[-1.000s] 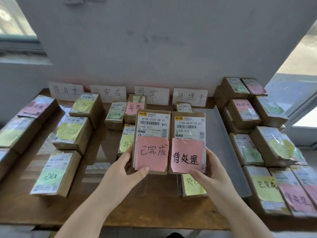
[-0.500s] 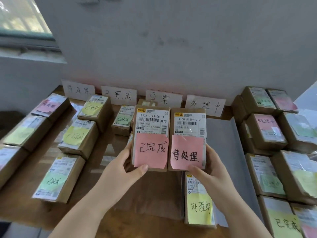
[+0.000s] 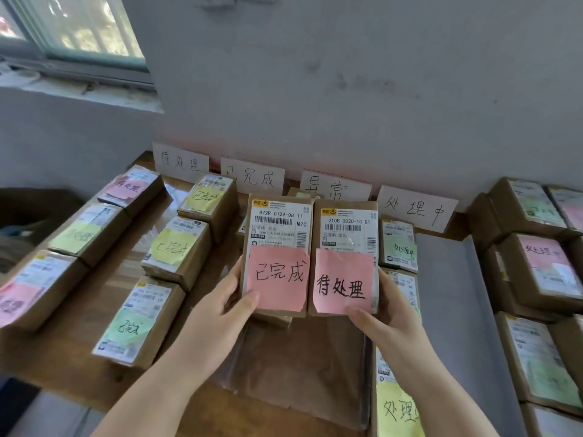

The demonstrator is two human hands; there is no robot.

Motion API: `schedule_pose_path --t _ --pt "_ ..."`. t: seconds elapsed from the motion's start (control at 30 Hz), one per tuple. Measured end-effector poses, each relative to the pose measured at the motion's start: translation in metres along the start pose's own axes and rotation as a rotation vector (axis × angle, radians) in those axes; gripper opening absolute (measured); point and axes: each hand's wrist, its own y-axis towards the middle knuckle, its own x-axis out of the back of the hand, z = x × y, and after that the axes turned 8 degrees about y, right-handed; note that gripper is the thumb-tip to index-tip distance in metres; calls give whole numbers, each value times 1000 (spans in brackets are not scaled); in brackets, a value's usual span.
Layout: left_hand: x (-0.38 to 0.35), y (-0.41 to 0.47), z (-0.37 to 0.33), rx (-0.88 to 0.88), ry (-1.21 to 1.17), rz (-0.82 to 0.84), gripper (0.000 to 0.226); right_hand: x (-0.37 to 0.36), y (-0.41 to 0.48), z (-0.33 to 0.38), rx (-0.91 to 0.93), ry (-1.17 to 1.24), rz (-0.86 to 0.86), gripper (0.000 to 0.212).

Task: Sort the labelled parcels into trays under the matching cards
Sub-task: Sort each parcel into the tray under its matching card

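A pale grey wall [image 3: 347, 89] rises behind the wooden table [image 3: 63, 357] — daylight enters a window [image 3: 72, 29] upper left.

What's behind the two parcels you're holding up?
Only slivers show: a brown parcel edge above them, beneath the 异常 card, and a box corner below the left parcel. It and the right parcel hide the rest; labels and count are covered.

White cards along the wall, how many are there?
4, side by side: leftmost card, second card, third card, rightmost card. None appears hidden.
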Motion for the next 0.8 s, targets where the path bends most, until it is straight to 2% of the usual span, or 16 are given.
schedule_pose_path --t 0.2,0.37,0.57,0.8 --pt "62 14 45 -29 -89 32 50 -71 -3 8 66 -56 -3 72" --pt "146 25 96 -81 -101 89 50 -168 -9 5 72 -78 -47 71" --pt "241 37 153 -60 -104 143 55 -284 -20 5 48 -96 -122 73" --pt "291 48 163 -17 -82 156 58 -342 -21 18 44 -140 -186 82"
